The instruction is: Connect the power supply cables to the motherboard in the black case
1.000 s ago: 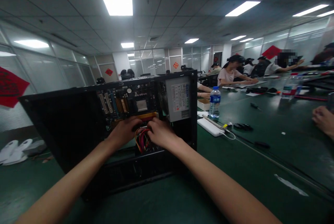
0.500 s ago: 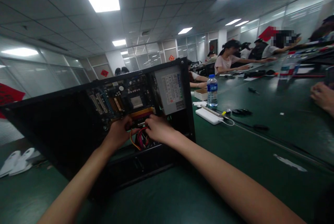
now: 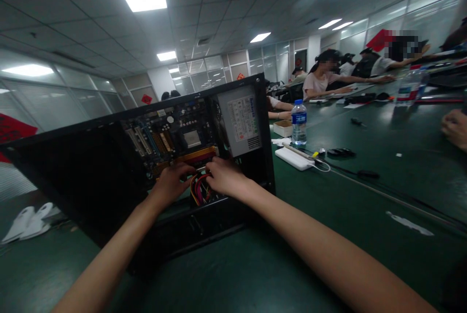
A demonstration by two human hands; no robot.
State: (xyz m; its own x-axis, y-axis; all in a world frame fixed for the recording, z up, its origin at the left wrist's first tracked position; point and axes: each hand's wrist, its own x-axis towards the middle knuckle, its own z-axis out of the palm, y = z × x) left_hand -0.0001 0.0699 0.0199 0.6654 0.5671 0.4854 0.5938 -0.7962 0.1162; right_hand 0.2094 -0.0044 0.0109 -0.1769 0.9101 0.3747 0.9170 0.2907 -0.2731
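A black computer case (image 3: 269,157) stands open on the green table, its inside facing me. Within it are a motherboard (image 3: 171,128) and a grey power supply (image 3: 241,121). Both hands reach inside, at the lower edge of the motherboard, just under the red and yellow memory slots (image 3: 202,155). My left hand (image 3: 171,184) is bent with its fingertips together, close to a bundle of red and yellow cables (image 3: 198,189). My right hand (image 3: 226,177) curls in at the slots' right end, above the cables. What either hand's fingertips hold is hidden.
Right of the case are a water bottle (image 3: 299,123), a white power bank (image 3: 294,158) with a cable, a small box (image 3: 282,128) and a black mouse-like object (image 3: 341,152). White items (image 3: 32,223) lie at left. Other people sit along the table; a person's hand (image 3: 454,126) shows at right.
My left hand has moved right and its fingers now reach toward the right hand over the cables. My right hand has shifted slightly. The view has tilted a little.
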